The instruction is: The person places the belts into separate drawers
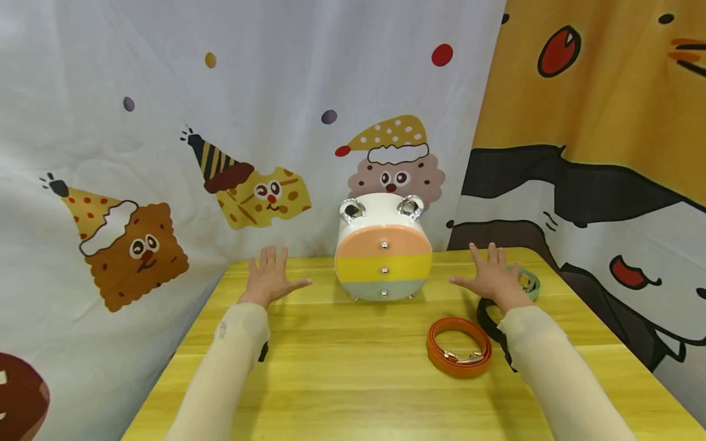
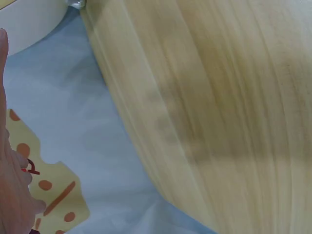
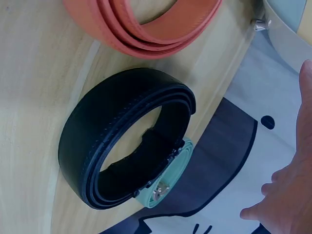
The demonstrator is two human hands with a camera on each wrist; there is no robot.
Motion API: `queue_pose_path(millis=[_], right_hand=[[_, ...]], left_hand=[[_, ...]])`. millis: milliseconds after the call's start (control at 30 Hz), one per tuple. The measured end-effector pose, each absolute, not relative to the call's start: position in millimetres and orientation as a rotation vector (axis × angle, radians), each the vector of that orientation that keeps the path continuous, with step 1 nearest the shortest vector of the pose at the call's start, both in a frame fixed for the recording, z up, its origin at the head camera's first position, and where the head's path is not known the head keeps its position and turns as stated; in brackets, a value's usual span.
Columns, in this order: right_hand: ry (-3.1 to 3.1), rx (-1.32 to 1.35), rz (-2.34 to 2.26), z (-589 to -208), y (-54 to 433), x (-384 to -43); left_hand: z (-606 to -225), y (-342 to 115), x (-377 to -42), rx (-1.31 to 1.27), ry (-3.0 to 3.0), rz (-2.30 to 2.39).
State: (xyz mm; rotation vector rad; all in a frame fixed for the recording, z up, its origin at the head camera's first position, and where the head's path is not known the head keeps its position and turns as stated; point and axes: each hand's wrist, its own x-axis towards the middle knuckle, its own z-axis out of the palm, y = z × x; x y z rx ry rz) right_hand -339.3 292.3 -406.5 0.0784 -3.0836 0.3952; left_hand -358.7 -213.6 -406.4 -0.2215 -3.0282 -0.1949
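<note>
My left hand (image 1: 267,278) is held out over the left part of the table with its fingers spread, holding nothing. Opposite it, my right hand (image 1: 493,278) is spread the same way, above the coiled belts on the right. A coiled orange belt (image 1: 453,365) with a silver buckle lies nearest me. Partly hidden by the right arm is a coiled black belt (image 3: 80,141), and behind it sits a coiled green belt (image 3: 180,168). Between the hands, at the back, stands a small rounded drawer box (image 1: 408,269) with orange, yellow and grey-green fronts and silver knobs.
The wooden table (image 1: 331,380) has rounded far corners and reaches close to a cartoon-printed curtain (image 1: 287,73). A small black object (image 1: 263,352) shows beside the left sleeve, mostly hidden.
</note>
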Motion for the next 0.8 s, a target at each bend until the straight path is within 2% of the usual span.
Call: queue_pose_path(millis=[433, 800], right_hand=[[-3.029, 0.094, 0.372, -389.9, 288.2, -341.2], [-2.961, 0.094, 0.525, -370.3, 282.0, -339.3]], left_hand=[[-380.4, -206.6, -366.6, -0.261, -2.978, -0.185], [-352.7, -186.0, -365.9, -0.292, -2.969, -0.313]])
